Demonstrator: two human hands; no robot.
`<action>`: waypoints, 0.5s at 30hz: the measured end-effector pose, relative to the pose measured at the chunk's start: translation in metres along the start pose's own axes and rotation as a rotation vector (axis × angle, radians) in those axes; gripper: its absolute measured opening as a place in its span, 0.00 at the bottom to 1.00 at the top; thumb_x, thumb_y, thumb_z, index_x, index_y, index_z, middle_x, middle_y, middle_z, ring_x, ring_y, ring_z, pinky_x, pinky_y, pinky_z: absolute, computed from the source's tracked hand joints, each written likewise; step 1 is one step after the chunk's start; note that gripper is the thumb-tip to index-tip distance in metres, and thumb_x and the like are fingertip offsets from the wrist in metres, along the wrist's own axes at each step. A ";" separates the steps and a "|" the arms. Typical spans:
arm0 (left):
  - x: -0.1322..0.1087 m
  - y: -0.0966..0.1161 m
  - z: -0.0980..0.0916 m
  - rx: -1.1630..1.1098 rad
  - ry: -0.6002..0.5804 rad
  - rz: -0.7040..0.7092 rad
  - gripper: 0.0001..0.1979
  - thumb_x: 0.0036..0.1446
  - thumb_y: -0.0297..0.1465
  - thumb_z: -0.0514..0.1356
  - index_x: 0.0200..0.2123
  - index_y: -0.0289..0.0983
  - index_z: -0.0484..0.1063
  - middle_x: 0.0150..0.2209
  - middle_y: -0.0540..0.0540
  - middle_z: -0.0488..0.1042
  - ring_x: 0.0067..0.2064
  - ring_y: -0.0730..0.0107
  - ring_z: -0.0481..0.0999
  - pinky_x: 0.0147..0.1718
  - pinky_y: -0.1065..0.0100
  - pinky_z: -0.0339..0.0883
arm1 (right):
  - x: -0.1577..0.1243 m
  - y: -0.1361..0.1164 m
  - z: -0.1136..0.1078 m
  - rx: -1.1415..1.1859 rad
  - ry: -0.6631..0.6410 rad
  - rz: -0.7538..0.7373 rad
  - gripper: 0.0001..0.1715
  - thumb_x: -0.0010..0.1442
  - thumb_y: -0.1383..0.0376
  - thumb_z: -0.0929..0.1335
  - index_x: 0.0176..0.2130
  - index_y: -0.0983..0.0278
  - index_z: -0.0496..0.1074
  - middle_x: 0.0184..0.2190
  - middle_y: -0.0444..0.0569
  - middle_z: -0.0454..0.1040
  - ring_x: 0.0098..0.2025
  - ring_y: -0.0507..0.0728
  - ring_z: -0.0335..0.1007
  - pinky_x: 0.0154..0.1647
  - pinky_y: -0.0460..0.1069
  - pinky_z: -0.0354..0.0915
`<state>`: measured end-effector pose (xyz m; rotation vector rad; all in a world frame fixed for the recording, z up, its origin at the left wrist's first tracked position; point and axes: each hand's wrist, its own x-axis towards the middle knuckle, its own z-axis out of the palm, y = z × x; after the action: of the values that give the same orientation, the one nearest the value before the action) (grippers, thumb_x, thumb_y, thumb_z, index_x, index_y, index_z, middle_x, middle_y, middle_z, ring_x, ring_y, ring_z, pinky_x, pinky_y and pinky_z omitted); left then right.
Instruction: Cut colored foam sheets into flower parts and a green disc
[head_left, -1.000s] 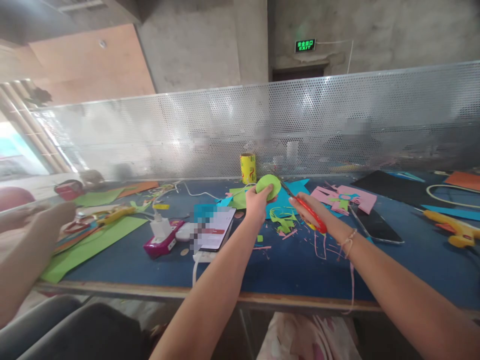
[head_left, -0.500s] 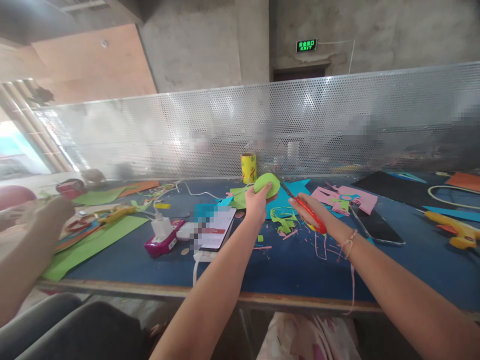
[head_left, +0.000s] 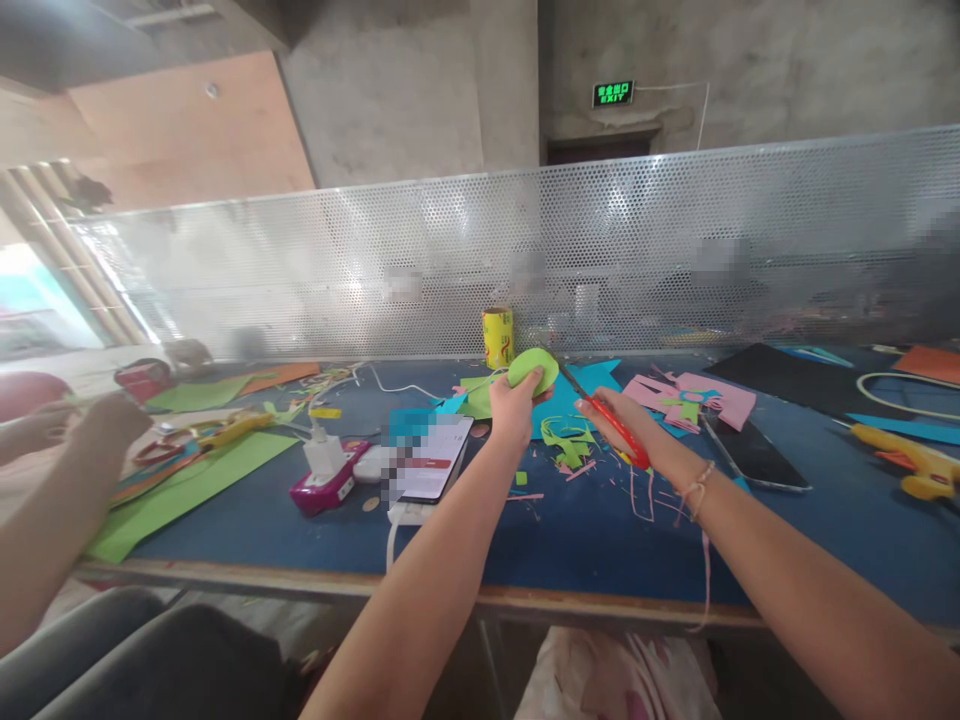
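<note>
My left hand point(head_left: 517, 405) pinches a rounded piece of green paper point(head_left: 534, 370) above the table, thumb on top. In my right hand point(head_left: 619, 420) are scissors with red handles point(head_left: 630, 440), their dark blades pointing up and left at the paper's right edge. Whether the blades touch the paper is hard to tell. Below my hands lie curled green paper strips point(head_left: 570, 440) and pink scraps. Blue paper point(head_left: 596, 378) lies behind them, and pink cut paper point(head_left: 724, 400) sits right of my right hand.
A yellow roll point(head_left: 498, 338) stands by the perforated metal screen point(head_left: 337, 270). Left are a phone point(head_left: 439, 460) and a purple power strip point(head_left: 328, 480); right, a dark phone point(head_left: 757, 455) and a yellow glue gun point(head_left: 900, 455). Another person's hand point(head_left: 112, 425) is at far left.
The scissors and my right hand have shifted very slightly against the green paper. My left hand keeps its hold, nearly still.
</note>
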<state>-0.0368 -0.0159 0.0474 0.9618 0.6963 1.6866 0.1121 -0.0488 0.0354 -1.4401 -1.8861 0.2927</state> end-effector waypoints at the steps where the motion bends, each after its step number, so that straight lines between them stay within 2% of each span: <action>1: 0.000 0.000 0.000 0.002 0.000 -0.002 0.11 0.38 0.29 0.66 0.27 0.29 0.72 0.23 0.48 0.71 0.22 0.74 0.71 0.26 0.68 0.69 | 0.000 0.002 0.001 -0.005 0.020 -0.012 0.23 0.54 0.45 0.57 0.23 0.61 0.51 0.15 0.40 0.53 0.19 0.50 0.49 0.21 0.47 0.49; 15: 0.000 -0.001 0.000 0.018 -0.032 -0.031 0.12 0.37 0.30 0.67 0.26 0.29 0.71 0.21 0.49 0.70 0.21 0.76 0.69 0.25 0.69 0.69 | -0.002 0.002 0.001 0.186 -0.002 0.079 0.29 0.50 0.39 0.59 0.22 0.61 0.53 0.14 0.40 0.53 0.18 0.50 0.51 0.19 0.47 0.49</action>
<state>-0.0364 -0.0160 0.0469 0.9834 0.7027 1.6371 0.1128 -0.0499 0.0328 -1.3893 -1.7566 0.4945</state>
